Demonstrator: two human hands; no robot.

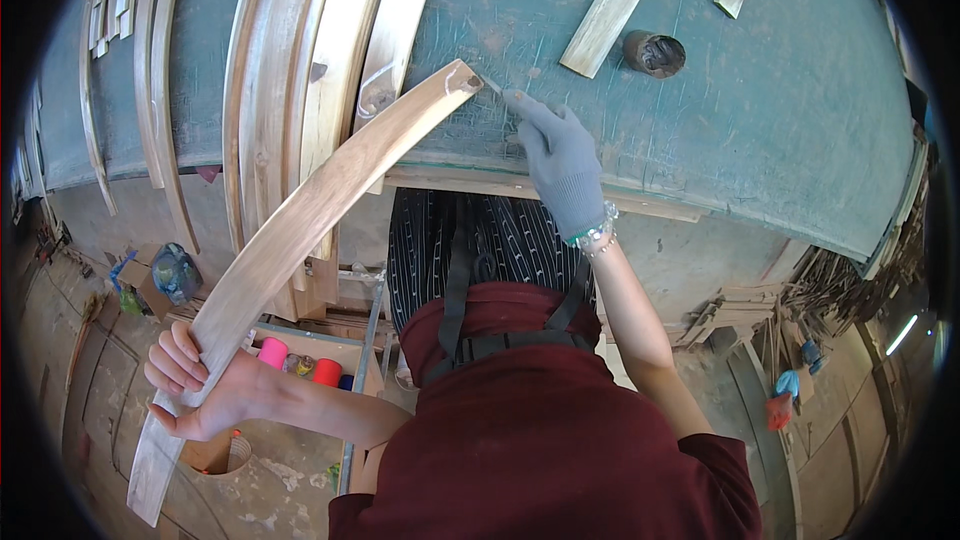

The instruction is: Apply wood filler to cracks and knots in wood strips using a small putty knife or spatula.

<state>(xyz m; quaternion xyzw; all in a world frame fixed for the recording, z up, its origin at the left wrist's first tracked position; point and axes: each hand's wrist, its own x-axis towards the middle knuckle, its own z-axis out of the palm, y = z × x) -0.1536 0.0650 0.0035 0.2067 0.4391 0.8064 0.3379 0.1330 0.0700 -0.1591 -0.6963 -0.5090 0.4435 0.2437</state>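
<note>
My bare left hand is wrapped round the lower part of a long wooden board. The board slants up to the right, its far end above the green-topped table and a dark patch near that tip. On my right hand is a grey knit glove. Its fingers are closed on a small thin tool, whose end is at or very near the dark patch; most of the tool is hidden by the fingers. A round can with dark, crusted insides stands on the table beyond my right hand.
Several long boards lie side by side on the left of the table, some jutting past its near edge. Another board lies beside the can. Below left are a crate with coloured spools and a bucket. Stacked wood strips stand right.
</note>
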